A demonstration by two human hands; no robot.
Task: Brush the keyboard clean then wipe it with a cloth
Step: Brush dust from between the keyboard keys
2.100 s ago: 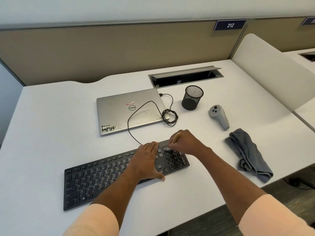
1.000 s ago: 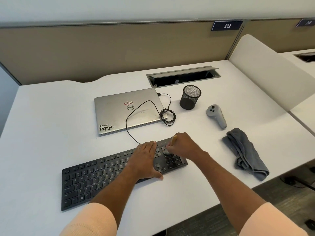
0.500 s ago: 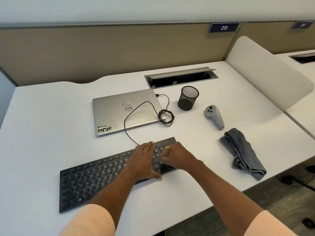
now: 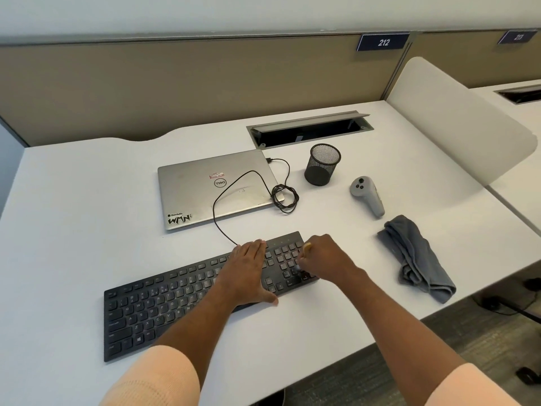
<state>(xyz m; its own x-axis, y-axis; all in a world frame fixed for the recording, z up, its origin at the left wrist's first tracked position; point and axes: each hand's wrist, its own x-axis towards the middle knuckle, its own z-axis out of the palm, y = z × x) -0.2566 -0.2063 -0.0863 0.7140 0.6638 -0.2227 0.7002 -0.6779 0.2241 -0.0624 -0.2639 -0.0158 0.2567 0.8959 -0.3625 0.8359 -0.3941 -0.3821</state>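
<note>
A black keyboard (image 4: 164, 303) lies slanted across the white desk (image 4: 73, 230). My left hand (image 4: 248, 273) rests flat on its right-middle keys, fingers together, thumb over the front edge. Over the number pad my right hand (image 4: 328, 259) is closed around a small brush (image 4: 306, 247); its pale wooden handle end sticks up above my fist and the light bristles touch the keys near the pad's lower rows. A crumpled grey cloth (image 4: 415, 256) lies on the desk to the right of the keyboard, apart from both hands.
Behind the keyboard sit a closed silver laptop (image 4: 210, 191) with the keyboard's coiled black cable (image 4: 285, 197), a black mesh pen cup (image 4: 322, 164) and a grey handheld controller (image 4: 367, 194). An open cable hatch (image 4: 307, 130) sits at the back; a white divider (image 4: 456, 121) stands on the right.
My right hand with the brush has stroked back and forth over the number pad, moving from its top rows toward its near rows. My left hand has stayed flat on the keys.
</note>
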